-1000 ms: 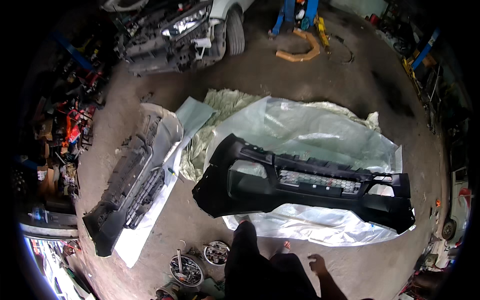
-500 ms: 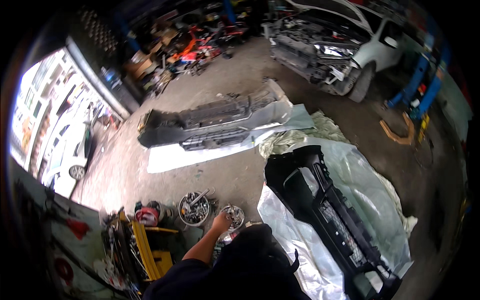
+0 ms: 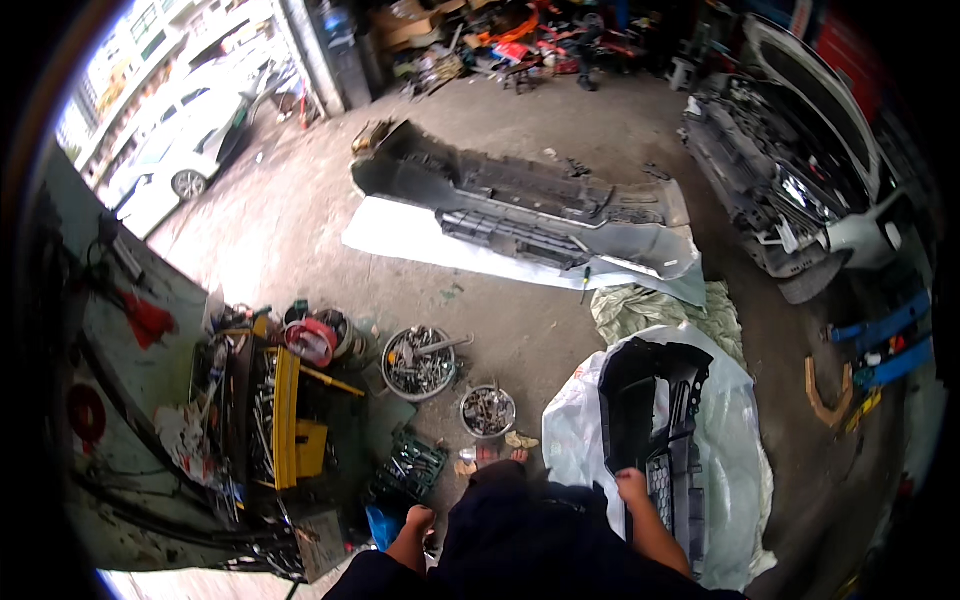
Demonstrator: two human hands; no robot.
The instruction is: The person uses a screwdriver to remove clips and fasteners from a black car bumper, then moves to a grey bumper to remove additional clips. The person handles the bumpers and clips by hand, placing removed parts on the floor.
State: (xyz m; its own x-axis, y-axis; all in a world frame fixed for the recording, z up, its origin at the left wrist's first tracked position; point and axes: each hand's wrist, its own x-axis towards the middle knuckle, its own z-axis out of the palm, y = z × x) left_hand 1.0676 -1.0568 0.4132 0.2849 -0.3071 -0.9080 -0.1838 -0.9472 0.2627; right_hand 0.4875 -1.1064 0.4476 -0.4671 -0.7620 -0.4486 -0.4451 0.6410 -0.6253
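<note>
Black bumper [image 3: 682, 475] lies on plastic sheeting [image 3: 733, 450], perhaps red-printed.

The long black plastic bumper [image 3: 628, 400] has a grey honeycomb pattern in its grille [image 3: 660, 490]. The wide, thin, wrinkly plastic sheet [image 3: 735, 460] is milky white with a bit of pale green. The long grey plastic bumper [image 3: 640, 245] has darker grey slats [image 3: 500, 235], and the long, flat sheet [image 3: 395, 235] is bright white. The crumpled cloth [image 3: 655, 315] is pale green. The boxy metal tool cart [image 3: 287, 415] has yellow sides. The person's trousers [image 3: 505, 530] are very dark, nearly black.
</note>
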